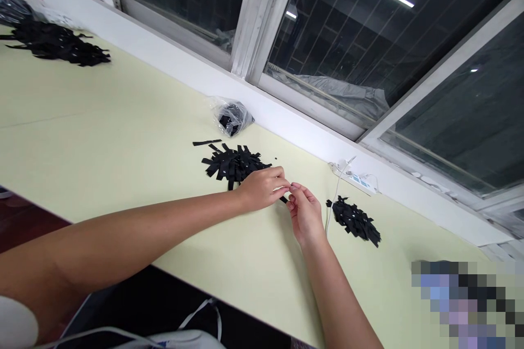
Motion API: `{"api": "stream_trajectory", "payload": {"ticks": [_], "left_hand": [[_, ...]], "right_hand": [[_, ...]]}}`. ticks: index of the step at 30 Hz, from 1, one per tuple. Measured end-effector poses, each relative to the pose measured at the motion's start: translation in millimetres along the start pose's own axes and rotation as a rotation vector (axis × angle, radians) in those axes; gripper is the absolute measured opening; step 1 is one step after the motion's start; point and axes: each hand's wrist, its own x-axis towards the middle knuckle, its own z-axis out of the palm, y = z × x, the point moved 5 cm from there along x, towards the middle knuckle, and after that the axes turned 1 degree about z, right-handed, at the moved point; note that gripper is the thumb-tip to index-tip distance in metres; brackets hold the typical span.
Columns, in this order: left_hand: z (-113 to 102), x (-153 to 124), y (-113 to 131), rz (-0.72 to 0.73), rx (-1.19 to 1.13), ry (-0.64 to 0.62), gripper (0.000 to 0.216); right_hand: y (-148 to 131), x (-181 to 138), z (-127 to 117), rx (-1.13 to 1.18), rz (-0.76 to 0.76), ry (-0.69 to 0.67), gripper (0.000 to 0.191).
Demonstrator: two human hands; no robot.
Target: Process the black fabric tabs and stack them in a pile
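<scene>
Left hand [264, 188] and right hand [305, 212], both pinched narrow near the frame's centre, hold between them one black strip [284, 199].

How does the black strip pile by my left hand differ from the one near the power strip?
The first pile splays broadly; the second pile looks narrower. Your left hand partly hides the first pile; the second pile isn't behind either hand. Both are black and heaped.

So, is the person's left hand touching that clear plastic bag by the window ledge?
Apart. The head view shows the left hand below the clear plastic bag, with bare tabletop between them.
</scene>
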Motion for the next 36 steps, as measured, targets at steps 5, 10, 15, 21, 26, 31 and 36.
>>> {"api": "stream_trajectory", "payload": {"ticks": [5, 10, 15, 21, 26, 31, 36], "left_hand": [[2.8, -0.7, -2.4, -0.031, -0.046, 0.003, 0.018], [5.2, -2.0, -5.1, -0.071, -0.084, -0.013, 0.018], [6.5, -2.5, -5.1, -0.087, -0.09, -0.021, 0.017], [7.3, -2.2, -5.7, -0.126, -0.101, -0.048, 0.017], [8.6, -1.8, -5.6, -0.139, -0.111, -0.085, 0.017], [8.5, -1.8, -4.2, -0.112, -0.098, -0.095, 0.018], [7.8, -1.1, -3.5, -0.084, -0.074, -0.112, 0.019]], "right_hand": [[2.2, -1.1, 0.7, 0.035, 0.01, 0.034, 0.034], [4.8, -2.5, 2.2, 0.072, 0.027, 0.031, 0.033], [7.2, -2.3, 2.2, 0.077, 0.038, 0.032, 0.032], [9.7, -1.8, 1.7, 0.093, 0.032, 0.029, 0.033], [11.2, -1.2, 1.8, 0.098, 0.023, 0.019, 0.031], [10.9, -1.7, 1.7, 0.079, 0.009, 0.02, 0.031], [12.4, -0.8, 0.1, 0.071, 0.017, 0.037, 0.034]]}}
